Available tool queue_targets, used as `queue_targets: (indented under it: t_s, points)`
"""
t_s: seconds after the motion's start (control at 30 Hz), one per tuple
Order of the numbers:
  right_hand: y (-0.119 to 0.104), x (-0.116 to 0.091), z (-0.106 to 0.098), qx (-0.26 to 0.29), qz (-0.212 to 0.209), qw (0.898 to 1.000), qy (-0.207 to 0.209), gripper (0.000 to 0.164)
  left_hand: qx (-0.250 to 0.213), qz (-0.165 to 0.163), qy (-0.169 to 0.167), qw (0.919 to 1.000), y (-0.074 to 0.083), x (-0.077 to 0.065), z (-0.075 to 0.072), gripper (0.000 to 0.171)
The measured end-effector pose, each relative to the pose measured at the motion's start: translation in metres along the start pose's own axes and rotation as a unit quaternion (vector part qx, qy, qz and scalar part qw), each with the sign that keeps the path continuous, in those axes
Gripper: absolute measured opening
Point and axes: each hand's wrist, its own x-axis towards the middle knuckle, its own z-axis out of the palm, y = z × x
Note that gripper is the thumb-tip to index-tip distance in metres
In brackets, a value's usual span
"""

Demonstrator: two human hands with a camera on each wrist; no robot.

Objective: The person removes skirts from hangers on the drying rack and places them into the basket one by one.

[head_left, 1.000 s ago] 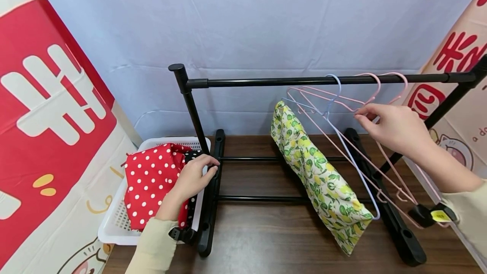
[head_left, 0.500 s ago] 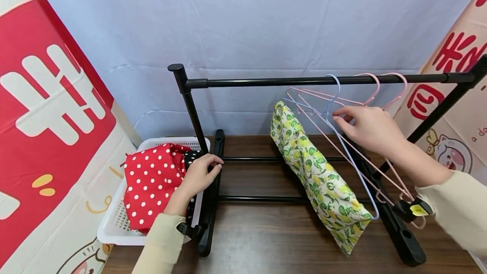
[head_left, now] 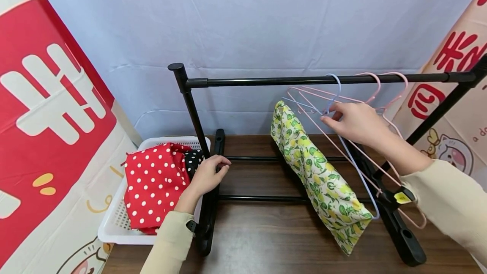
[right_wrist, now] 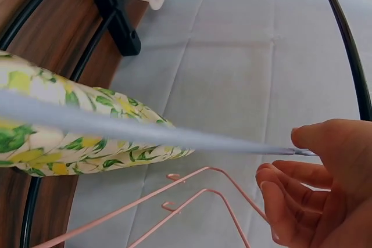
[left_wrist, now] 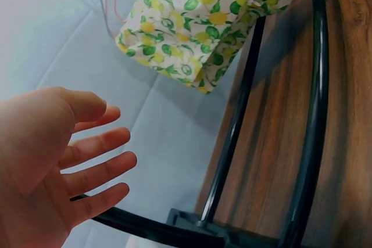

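A light-blue clothes hanger [head_left: 357, 168] hangs by its hook from the black rack's top bar [head_left: 266, 81]. Over its lower part drapes a lemon-print cloth [head_left: 312, 168]. At the neck of this hanger, just under the hook, my right hand [head_left: 357, 121] pinches it between thumb and fingers. In the right wrist view the thumb [right_wrist: 308, 136] lies against the blue hanger, with the other fingers curled below. My left hand [head_left: 209, 174] hovers by the rack's left foot, relaxed and holding nothing. The left wrist view shows its fingers [left_wrist: 104, 169] spread apart.
Behind my right hand, pink hangers [head_left: 374, 90] hang on the same bar. A white basket [head_left: 114, 231] at left contains red polka-dot cloth [head_left: 152, 185] and black polka-dot cloth [head_left: 193, 162]. Black lower rails [head_left: 262, 198] cross above the wooden table [head_left: 274, 240].
My right hand has moved left from the pink hangers to the blue hanger's neck and pinches it. My left hand has drifted slightly right. The lemon-print cloth hangs as before.
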Motion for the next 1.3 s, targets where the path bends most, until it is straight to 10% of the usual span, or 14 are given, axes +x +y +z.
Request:
queue_targets:
  t_s: [0.6,1.3]
  points:
    - [-0.010,0.010,0.007,0.011,0.051,0.999,0.006,0.025,-0.012,-0.022,0.032,0.9992,0.003,0.000,0.050,0.009]
    - [-0.014,0.010,0.011,0.022,0.046,0.997,0.060,0.024,-0.062,-0.026,0.032,0.9972,0.015,-0.002,0.073,0.008]
